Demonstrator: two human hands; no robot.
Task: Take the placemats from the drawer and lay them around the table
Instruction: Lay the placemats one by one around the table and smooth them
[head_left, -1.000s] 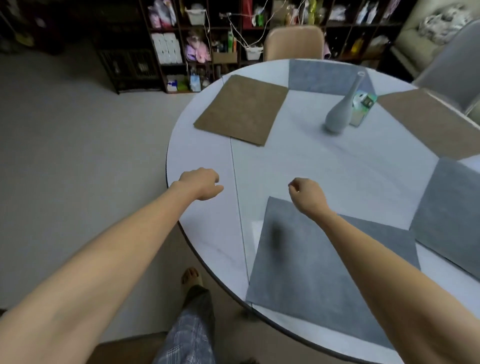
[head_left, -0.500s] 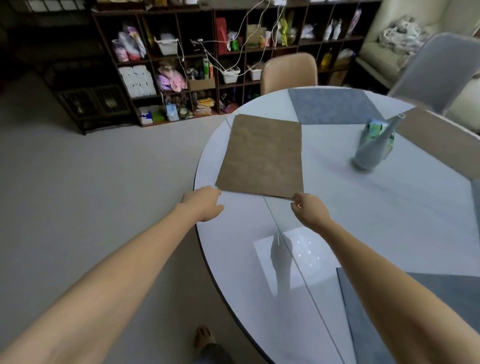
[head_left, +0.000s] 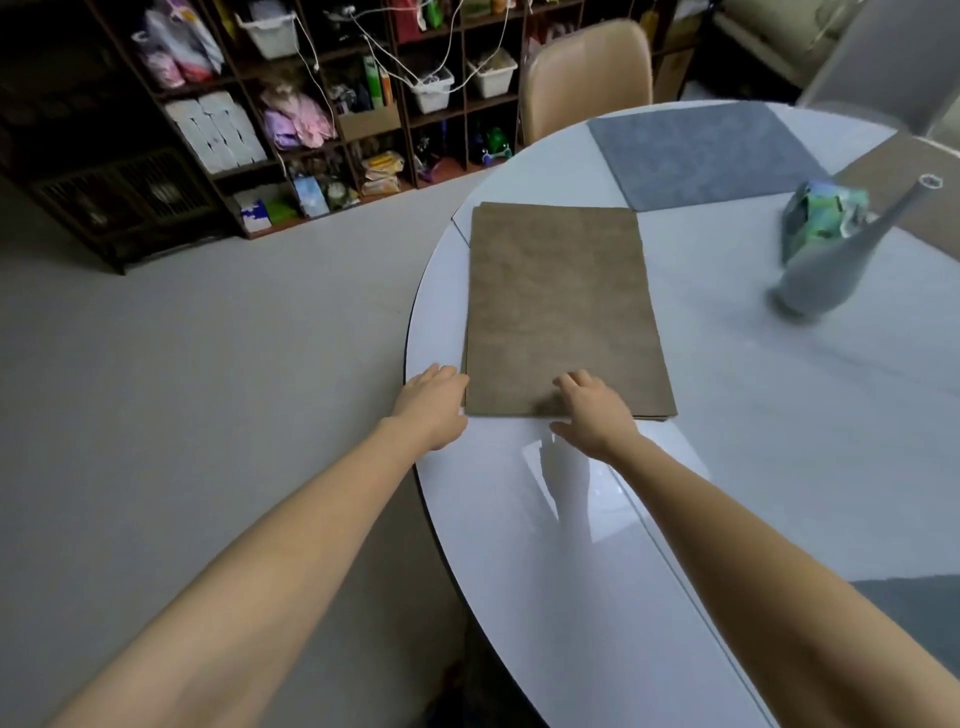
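A brown placemat (head_left: 563, 306) lies flat on the round white table (head_left: 779, 441), close to the table's left rim, with one short edge towards the person. The left hand (head_left: 434, 402) rests at the mat's near left corner, fingers relaxed and fairly straight, touching the mat's side edge right at the table rim. The right hand (head_left: 592, 408) lies palm down on the mat's near edge, fingers spread and flat on the fabric; it holds nothing.

At the near right corner a thin second edge seems to show under the mat, so this may be a small stack, though I cannot tell for sure.

Judging by its looks, the mat is light, thin and felt-like: soft enough to bend if lifted by one corner, yet stiff enough to lie flat. The glossy tabletop looks slippery, so the mat should slide easily under a flat palm. The best hold is probably a pinch at the two near corners, or flat hands to push it.

A grey placemat (head_left: 696, 150) lies beyond the brown one, by the beige chair (head_left: 584, 73). To the right of the brown mat stand a grey vase (head_left: 831, 270) and a green packet (head_left: 815, 213), both blurred. The vase looks tippy, so any slide should stay away from it.
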